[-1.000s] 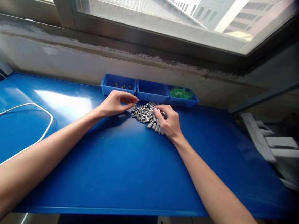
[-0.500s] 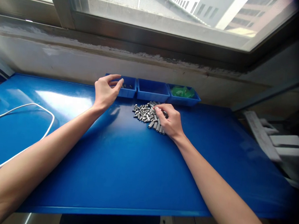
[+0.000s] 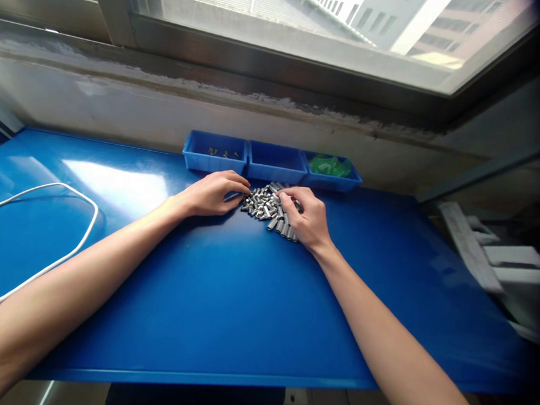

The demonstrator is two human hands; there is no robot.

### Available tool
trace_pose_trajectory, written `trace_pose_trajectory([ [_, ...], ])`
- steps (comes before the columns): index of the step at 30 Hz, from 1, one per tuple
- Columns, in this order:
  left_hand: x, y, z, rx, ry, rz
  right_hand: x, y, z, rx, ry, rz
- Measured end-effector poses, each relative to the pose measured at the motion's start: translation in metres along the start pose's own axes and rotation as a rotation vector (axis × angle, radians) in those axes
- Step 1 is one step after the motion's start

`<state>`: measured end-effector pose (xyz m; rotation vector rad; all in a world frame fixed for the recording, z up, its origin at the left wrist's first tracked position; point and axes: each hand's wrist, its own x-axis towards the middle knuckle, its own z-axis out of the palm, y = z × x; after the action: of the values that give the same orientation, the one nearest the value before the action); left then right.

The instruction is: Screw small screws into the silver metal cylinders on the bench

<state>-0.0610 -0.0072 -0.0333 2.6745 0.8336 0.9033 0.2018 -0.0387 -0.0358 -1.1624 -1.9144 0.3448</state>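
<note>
A heap of small metal parts lies on the blue table. Short screw-like pieces (image 3: 259, 203) make up its left side, and longer grey hex standoffs (image 3: 279, 226) its right side. My left hand (image 3: 215, 194) reaches the heap's left edge, fingers curved and thumb apart from them, with nothing visible between. Over the right side is my right hand (image 3: 310, 216), its thumb and forefinger tips close together at the standoffs. What lies between those tips is hidden.
Behind the heap stand a left blue bin (image 3: 215, 163) with a few small metal pieces, a middle blue bin (image 3: 275, 174), and a right blue bin (image 3: 331, 183) holding green plastic (image 3: 330, 165). A white cable (image 3: 94, 215) curves across the table's left side.
My left hand has come down from the left bin, moving right and nearer, to the heap's left edge. My right hand has stayed at the standoffs.
</note>
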Motion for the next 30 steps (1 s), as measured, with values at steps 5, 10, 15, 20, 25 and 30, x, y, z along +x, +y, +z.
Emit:
trace_pose_trajectory([
  [5,-0.004,-0.007,0.002,-0.040,0.030,-0.009,0.000,0.000,0.000,0.003,0.001,-0.005],
  [10,-0.005,-0.011,0.002,-0.059,0.078,-0.050,0.000,0.000,0.000,0.005,-0.001,-0.005],
  [15,-0.005,-0.013,0.003,-0.079,0.108,-0.106,0.000,0.000,0.000,0.008,-0.003,0.000],
  [20,-0.005,-0.012,0.002,-0.119,0.115,-0.139,0.000,0.000,0.000,0.010,-0.001,0.001],
  [25,-0.006,-0.011,0.000,-0.151,0.146,-0.181,0.000,0.000,0.000,0.008,-0.006,0.006],
  [30,-0.003,-0.006,0.000,-0.329,0.297,-0.348,0.000,0.001,0.001,0.005,-0.002,0.010],
])
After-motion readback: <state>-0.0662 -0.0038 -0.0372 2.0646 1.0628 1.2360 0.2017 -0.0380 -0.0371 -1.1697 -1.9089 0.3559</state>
